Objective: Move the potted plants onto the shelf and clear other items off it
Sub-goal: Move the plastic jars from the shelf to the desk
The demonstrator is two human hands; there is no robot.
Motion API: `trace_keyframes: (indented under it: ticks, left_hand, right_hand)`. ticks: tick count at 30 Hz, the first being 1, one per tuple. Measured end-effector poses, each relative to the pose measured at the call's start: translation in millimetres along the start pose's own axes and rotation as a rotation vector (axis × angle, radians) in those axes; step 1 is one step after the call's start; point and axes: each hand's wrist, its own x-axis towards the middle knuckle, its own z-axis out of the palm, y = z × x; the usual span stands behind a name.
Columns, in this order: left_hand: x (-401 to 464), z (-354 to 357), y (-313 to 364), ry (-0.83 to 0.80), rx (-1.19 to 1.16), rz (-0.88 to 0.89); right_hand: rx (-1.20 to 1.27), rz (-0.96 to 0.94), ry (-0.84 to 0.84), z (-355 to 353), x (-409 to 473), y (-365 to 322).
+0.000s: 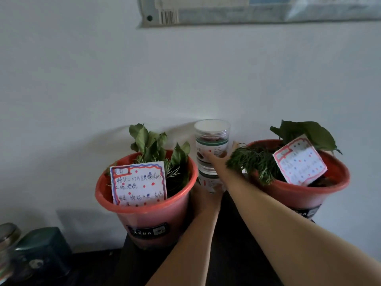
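Against a plain white wall, two red plastic pots (152, 219) (299, 195) holding leafy plants and handwritten cards are sitting on a dark shelf (231, 254), flanking stacked clear jars (212, 149) that the right hand (218, 162) is gripping; left hand (204, 201) grip partly hidden, undeterminable.

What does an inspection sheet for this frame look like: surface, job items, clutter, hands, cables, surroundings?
Surface: dark shelf against a white wall.
Job's things: left red pot and right red pot, each with leafy plants and a handwritten card; two stacked clear jars stand between them.
Clutter: dark green container and a blurred jar at lower left.
Hands: left hand at the lower jar, grip partly hidden; right hand on the upper jar.
Cables: nothing seen.
Surroundings: poster edge with barcode above.
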Motion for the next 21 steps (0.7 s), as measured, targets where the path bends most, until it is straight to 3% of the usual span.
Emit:
trace_keyframes:
  ticks: [4, 11, 16, 21]
  left_hand:
    - [13.9, 4.5, -1.7, -0.009, -0.009, 0.098]
    - [17.0, 9.6, 3.9, -0.006, -0.121, 0.199]
    - [3.1, 2.1, 8.7, -0.012, -0.050, 0.157]
    - [-19.1, -14.2, 15.7, -0.057, 0.093, 0.143]
  right_hand:
    - [0.012, -0.153, 0.029, 6.8, 10.2, 10.5]
    - [0.018, -0.196, -0.026, 0.0, 11.8, 16.0]
    - [-0.057, -0.150, -0.017, -6.0, 3.6, 12.1]
    - [-0.152, 0.060, -0.019, -6.6, -16.7, 8.8]
